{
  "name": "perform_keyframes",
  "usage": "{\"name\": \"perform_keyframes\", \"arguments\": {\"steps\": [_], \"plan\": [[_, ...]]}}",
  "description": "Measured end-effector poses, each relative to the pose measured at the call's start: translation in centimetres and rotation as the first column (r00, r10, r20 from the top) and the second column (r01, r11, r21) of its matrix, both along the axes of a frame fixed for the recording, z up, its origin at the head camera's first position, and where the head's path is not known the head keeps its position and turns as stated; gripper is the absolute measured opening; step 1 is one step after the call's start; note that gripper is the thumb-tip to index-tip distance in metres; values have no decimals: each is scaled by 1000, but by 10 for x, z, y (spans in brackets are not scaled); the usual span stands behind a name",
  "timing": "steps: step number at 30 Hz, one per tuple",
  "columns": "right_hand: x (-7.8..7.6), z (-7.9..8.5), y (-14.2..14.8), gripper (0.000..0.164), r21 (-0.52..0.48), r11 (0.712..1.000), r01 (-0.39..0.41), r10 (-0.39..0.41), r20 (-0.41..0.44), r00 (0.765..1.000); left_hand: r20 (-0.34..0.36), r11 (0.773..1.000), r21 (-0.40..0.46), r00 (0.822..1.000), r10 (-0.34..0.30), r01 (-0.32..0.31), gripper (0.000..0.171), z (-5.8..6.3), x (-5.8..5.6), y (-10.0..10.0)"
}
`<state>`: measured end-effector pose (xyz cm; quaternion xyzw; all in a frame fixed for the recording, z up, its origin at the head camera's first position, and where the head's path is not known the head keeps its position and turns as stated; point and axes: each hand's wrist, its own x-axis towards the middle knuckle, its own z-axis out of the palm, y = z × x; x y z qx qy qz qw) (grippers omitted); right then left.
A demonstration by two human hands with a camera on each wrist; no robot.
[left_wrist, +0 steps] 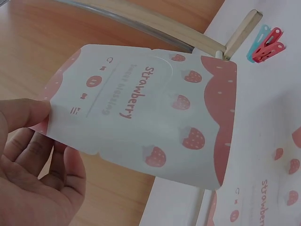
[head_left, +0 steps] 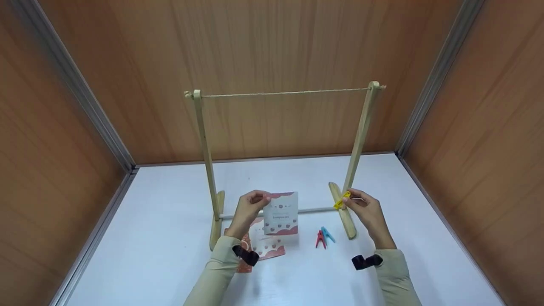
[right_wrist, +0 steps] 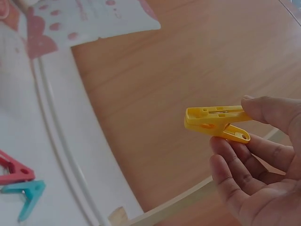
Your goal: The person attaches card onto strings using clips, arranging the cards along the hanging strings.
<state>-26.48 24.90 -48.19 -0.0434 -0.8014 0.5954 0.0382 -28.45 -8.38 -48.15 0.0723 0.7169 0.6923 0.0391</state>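
Observation:
My left hand (head_left: 250, 210) pinches a strawberry-printed card (head_left: 281, 213) by its upper left corner, thumb on the front. The card hangs upright above the table, its printed face toward me. In my right hand (head_left: 369, 211) a yellow clothespin (right_wrist: 216, 122) is held by its handle ends between thumb and fingers, near the right post of a wooden stand. A second strawberry card (head_left: 267, 244) and a red card (head_left: 245, 265) lie overlapping on the table below my left wrist. A red clothespin (head_left: 321, 239) and a blue clothespin (head_left: 327, 234) lie between my hands.
The wooden stand (head_left: 359, 136) has two posts on flat feet, joined low by a grey rod (head_left: 316, 210). A string (head_left: 284, 92) runs between the post tops with nothing hung on it. Wood-grain panels (head_left: 272, 42) enclose the white table (head_left: 170, 204) at the back and sides.

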Motion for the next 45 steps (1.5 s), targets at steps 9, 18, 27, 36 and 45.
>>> {"name": "perform_keyframes", "arguments": {"steps": [9,18,27,36,45], "plan": [[-5,16,-3,58,-13,999,-36,36,-13,999,-47,1000,15,999,13,-12,26,-8,-13,10],[-11,37,-5,61,20,998,-53,54,-42,998,-91,1000,2,995,28,-28,24,3,-18,28],[-14,55,-5,60,-2,998,-69,68,-111,992,-125,1000,16,992,-23,26,29,18,-25,39],[-20,73,-4,61,0,998,-68,68,-142,988,-137,999,31,990,13,-9,24,31,-33,51],[-26,94,-2,62,16,998,-65,67,-181,981,-127,998,54,991,40,-33,28,50,-39,61]]}}
